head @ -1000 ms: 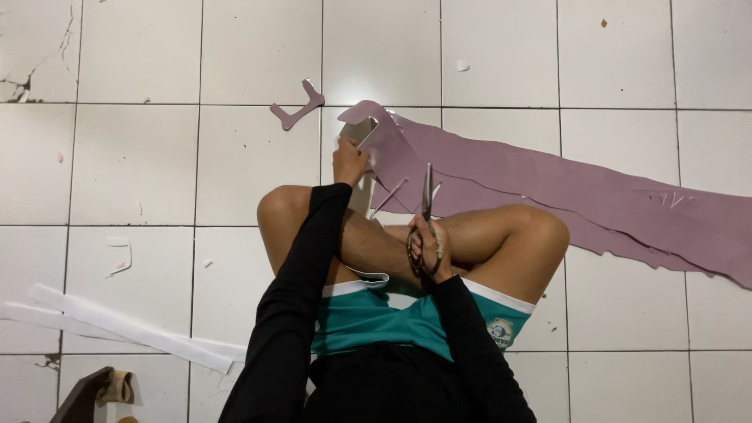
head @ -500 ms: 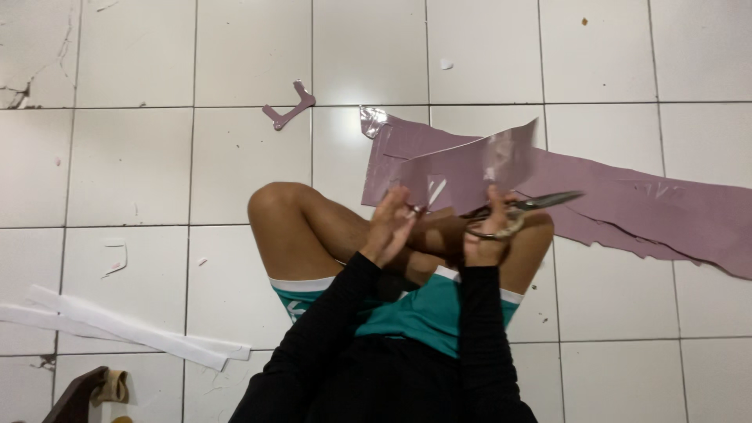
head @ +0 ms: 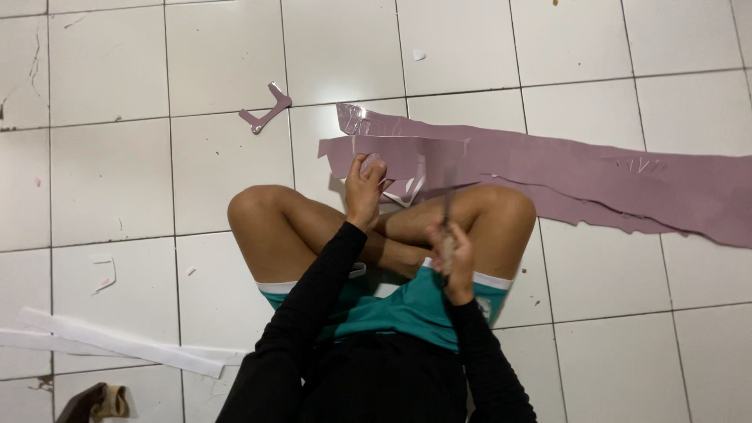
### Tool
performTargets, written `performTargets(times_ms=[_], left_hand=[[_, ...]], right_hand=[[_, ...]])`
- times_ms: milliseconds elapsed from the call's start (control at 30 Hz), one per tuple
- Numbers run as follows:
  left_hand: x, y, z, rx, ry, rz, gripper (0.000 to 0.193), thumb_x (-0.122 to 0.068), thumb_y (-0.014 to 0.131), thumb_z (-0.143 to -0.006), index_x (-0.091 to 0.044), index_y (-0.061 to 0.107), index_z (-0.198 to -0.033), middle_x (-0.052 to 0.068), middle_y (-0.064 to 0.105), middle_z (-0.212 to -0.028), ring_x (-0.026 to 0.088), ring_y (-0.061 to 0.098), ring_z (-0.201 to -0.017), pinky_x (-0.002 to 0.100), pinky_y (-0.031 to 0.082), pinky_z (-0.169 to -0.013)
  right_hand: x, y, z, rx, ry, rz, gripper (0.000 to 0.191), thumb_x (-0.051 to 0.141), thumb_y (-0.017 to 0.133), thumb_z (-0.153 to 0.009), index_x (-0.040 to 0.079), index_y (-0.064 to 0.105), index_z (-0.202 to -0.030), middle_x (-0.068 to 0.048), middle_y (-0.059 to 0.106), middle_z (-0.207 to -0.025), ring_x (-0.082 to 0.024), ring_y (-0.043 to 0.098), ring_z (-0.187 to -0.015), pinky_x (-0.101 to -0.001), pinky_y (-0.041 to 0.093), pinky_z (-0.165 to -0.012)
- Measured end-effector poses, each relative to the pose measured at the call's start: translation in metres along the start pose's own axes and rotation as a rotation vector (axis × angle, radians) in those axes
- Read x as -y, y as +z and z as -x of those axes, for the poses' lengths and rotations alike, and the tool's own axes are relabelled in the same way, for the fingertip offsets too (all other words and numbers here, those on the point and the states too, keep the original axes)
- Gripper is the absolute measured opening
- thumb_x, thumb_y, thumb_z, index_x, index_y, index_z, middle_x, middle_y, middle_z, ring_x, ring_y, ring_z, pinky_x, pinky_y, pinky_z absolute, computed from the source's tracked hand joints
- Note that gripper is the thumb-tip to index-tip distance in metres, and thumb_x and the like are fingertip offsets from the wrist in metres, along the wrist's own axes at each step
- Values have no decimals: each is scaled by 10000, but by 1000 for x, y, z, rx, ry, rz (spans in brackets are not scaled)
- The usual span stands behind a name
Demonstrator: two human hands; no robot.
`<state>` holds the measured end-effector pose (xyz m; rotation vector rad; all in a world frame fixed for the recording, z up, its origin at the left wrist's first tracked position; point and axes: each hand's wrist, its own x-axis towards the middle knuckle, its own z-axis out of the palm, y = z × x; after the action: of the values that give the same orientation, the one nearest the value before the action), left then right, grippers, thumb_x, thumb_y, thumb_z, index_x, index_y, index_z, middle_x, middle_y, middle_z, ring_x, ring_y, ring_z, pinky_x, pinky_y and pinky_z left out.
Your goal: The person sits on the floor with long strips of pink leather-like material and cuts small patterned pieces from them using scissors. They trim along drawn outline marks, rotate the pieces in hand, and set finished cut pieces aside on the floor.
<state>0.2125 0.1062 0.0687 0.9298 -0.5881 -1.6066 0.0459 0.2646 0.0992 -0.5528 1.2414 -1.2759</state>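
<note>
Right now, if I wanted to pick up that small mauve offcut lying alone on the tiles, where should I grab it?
Probably at the bend of the small mauve offcut, pinching from above. It lies flat on the white tiled floor, apart from the long mauve sheet, so nothing blocks the approach. Its thin arms look floppy, so a fingernail under the edge may help.

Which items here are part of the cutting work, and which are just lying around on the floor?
In use:
- long mauve sheet, its near end held by the left hand
- scissors, held in the right hand

Lying about:
- small mauve offcut on the tiles
- white paper strips at lower left
- brown object at the bottom edge, too cropped to identify
</note>
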Motion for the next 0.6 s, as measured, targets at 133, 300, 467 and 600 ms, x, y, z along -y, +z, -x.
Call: performTargets(times_ms=[133,300,467,600], left_hand=[[-2,-6,7,-36,-17,56,343,-94,651,-999,-51,497,-1303,25,655,-1031,92,641,-918,299,597,-853],[-8,-3,31,-33,-80,131,338,-89,638,-993,-75,485,-1295,34,654,-1041,93,661,-946,270,586,-854],[-6,6,47,39,-31,205,362,-55,675,-1009,-53,465,-1304,25,630,-1019,79,624,-916,241,559,-822],[-8,9,51,29,-34,215,371,-51,685,-997,-55,465,-1297,27,622,-994,73,615,-892,240,554,-803]], right_hand=[[-18,23,7,218,148,182,472,463,499,-1057,17,652,-1072,-15,594,-787,-76,536,-556,-233,462,-485],[-4,43,-15,181,-131,357,460,443,538,-1056,9,653,-1152,-2,606,-839,-56,562,-686,-219,462,-601],[14,56,-19,173,-233,498,468,453,526,-1052,15,671,-1134,-1,620,-793,-50,577,-673,-208,481,-615],[13,61,-14,103,-156,398,453,434,574,-1043,-3,671,-974,1,550,-663,-55,506,-532,-226,404,-482]])
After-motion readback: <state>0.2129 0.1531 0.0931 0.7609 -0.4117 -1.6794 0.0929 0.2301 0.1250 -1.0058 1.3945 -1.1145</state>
